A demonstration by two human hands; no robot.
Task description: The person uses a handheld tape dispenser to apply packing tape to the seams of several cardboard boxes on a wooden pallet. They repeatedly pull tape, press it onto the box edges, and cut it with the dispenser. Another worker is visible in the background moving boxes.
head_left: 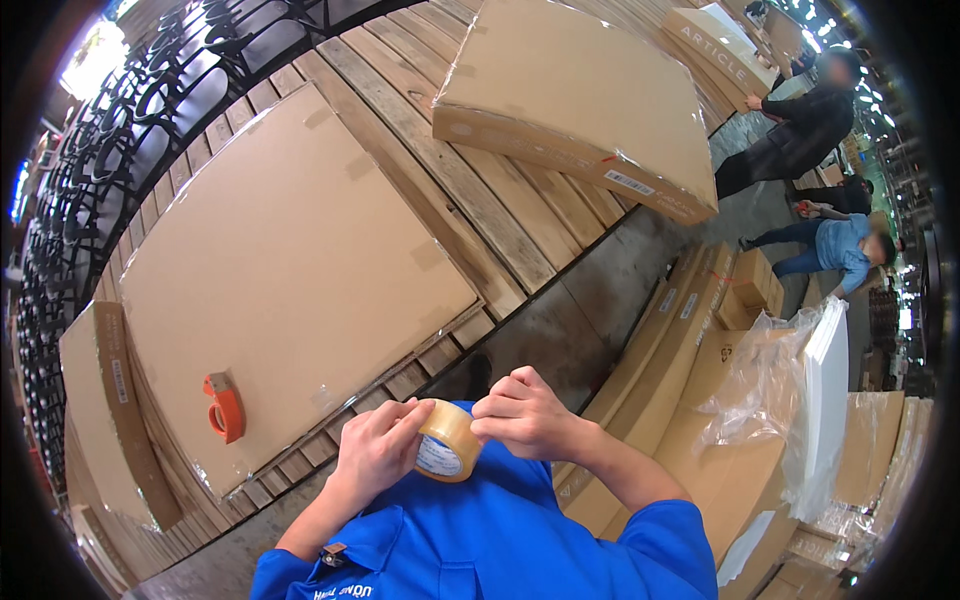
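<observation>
A roll of clear packing tape (446, 442) is held in front of my blue shirt. My left hand (378, 444) grips the roll from its left side, fingers pressed along the rim. At the roll's right edge, my right hand (527, 412) is closed in a pinch; whether it has the tape's loose end is too small to see. Ahead of me a large flat cardboard box (290, 260) lies on wooden slats. An orange tape dispenser (225, 410) rests on its near left part, apart from both hands.
Another large carton (580, 95) sits on the slats at the far right. A narrow carton (120, 410) lies at the left. On the right lean long cartons (650, 340), plastic film (755, 385) and white foam sheets (822, 390). Two people (815, 130) work at the upper right.
</observation>
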